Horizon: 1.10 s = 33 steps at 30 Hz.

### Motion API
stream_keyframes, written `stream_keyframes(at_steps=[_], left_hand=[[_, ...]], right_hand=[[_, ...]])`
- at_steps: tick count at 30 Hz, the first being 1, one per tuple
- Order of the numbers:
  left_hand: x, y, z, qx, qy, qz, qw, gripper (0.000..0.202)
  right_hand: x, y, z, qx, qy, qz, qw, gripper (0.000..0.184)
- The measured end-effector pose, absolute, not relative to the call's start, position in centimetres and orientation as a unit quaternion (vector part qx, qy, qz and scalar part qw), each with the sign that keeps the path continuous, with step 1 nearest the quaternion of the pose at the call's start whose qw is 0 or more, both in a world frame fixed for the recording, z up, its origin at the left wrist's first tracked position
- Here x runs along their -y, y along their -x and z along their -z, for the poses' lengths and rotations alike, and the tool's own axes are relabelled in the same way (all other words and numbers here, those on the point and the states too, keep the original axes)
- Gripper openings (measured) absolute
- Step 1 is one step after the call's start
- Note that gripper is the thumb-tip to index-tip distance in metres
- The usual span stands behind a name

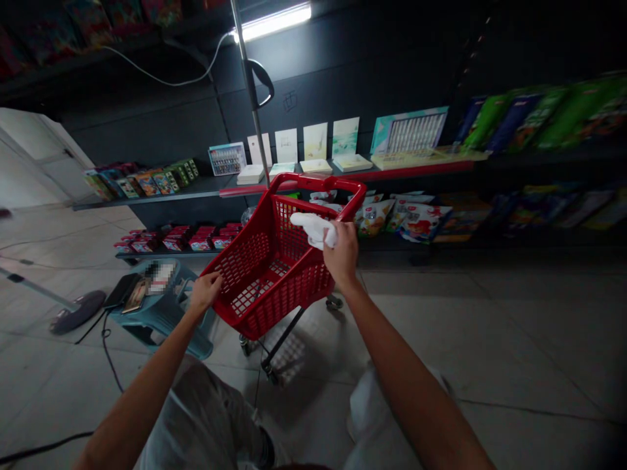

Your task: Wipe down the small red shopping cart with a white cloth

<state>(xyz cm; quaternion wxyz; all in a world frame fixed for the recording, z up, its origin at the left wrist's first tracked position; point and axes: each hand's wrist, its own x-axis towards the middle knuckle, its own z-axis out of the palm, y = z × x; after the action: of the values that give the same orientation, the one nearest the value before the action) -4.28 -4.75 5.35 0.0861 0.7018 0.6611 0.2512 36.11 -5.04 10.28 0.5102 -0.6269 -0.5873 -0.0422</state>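
Note:
A red plastic shopping cart (294,287) stands in front of me on its wheels, its basket holding nothing that I can make out. My left hand (206,290) grips the basket's near left rim, fingers closed over the edge. In my right hand (341,251) is a bunched white cloth (313,228), held at the right side of the cart close to the handle (318,181). Part of the cloth sticks out leftward over the basket. The fingers of my right hand are partly hidden behind the cloth and the rim.
Behind the cart runs a dark shelf (196,190) with books (316,143), boxes and snack bags (424,219). A blue-grey plastic stool (189,329) stands at left with items on top. A pole base (78,313) and cables (112,365) are on the floor.

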Motion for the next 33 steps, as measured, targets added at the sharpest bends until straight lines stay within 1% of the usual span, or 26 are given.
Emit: stream_keyframes(at_steps=[2, 4, 5, 7, 8, 10, 12, 14, 16, 19, 24, 26, 29, 31, 33], left_hand=[[4.3, 3.3, -5.7, -0.691, -0.692, -0.195, 0.071, 0.033], [4.1, 2.5, -5.9, -0.699, -0.693, -0.166, 0.061, 0.032], [4.1, 2.1, -5.9, -0.696, -0.696, -0.170, 0.046, 0.030], [4.2, 1.3, -5.7, -0.694, -0.688, -0.211, -0.023, 0.025], [4.2, 0.8, -5.6, -0.699, -0.673, -0.233, -0.066, 0.028], [4.2, 0.0, -5.5, -0.727, -0.632, -0.243, -0.113, 0.046], [3.9, -0.5, -5.3, -0.756, -0.614, -0.211, -0.081, 0.064], [3.4, -0.8, -5.3, -0.769, -0.613, -0.182, -0.028, 0.068], [2.9, -0.8, -5.4, -0.767, -0.616, -0.177, -0.008, 0.063], [2.2, -1.1, -5.8, -0.765, -0.619, -0.176, -0.013, 0.058], [1.2, -1.9, -6.7, -0.771, -0.616, -0.142, -0.077, 0.068], [0.5, -1.9, -6.7, -0.770, -0.620, -0.125, -0.085, 0.066], [-0.5, -1.1, -6.6, -0.777, -0.618, -0.109, -0.058, 0.059], [-1.0, -0.5, -6.6, -0.782, -0.612, -0.111, -0.026, 0.059], [-1.2, -0.1, -6.7, -0.782, -0.612, -0.117, -0.001, 0.056]], right_hand=[[3.6, -38.0, -9.7, 0.484, 0.671, 0.035, 0.561, 0.032], [2.1, -39.7, -8.7, 0.391, 0.701, 0.011, 0.597, 0.034], [1.5, -40.3, -8.0, 0.360, 0.706, -0.001, 0.611, 0.036], [0.5, -40.8, -6.8, 0.332, 0.703, -0.018, 0.629, 0.041], [0.2, -40.6, -6.2, 0.333, 0.702, -0.024, 0.629, 0.045], [0.1, -39.4, -5.4, 0.356, 0.708, -0.037, 0.609, 0.050], [0.5, -37.2, -4.8, 0.406, 0.714, -0.046, 0.569, 0.054], [1.3, -34.7, -4.5, 0.465, 0.702, -0.042, 0.538, 0.056], [2.1, -32.4, -4.1, 0.508, 0.675, -0.039, 0.533, 0.055], [3.4, -29.8, -3.3, 0.544, 0.623, -0.057, 0.560, 0.049], [6.6, -26.6, -1.2, 0.556, 0.536, -0.130, 0.621, 0.038], [8.4, -25.1, -0.5, 0.570, 0.506, -0.171, 0.625, 0.035], [10.4, -23.5, -0.2, 0.602, 0.467, -0.211, 0.613, 0.030], [10.1, -23.7, -0.6, 0.633, 0.443, -0.207, 0.600, 0.026], [8.4, -25.4, -1.0, 0.654, 0.435, -0.180, 0.593, 0.026]])
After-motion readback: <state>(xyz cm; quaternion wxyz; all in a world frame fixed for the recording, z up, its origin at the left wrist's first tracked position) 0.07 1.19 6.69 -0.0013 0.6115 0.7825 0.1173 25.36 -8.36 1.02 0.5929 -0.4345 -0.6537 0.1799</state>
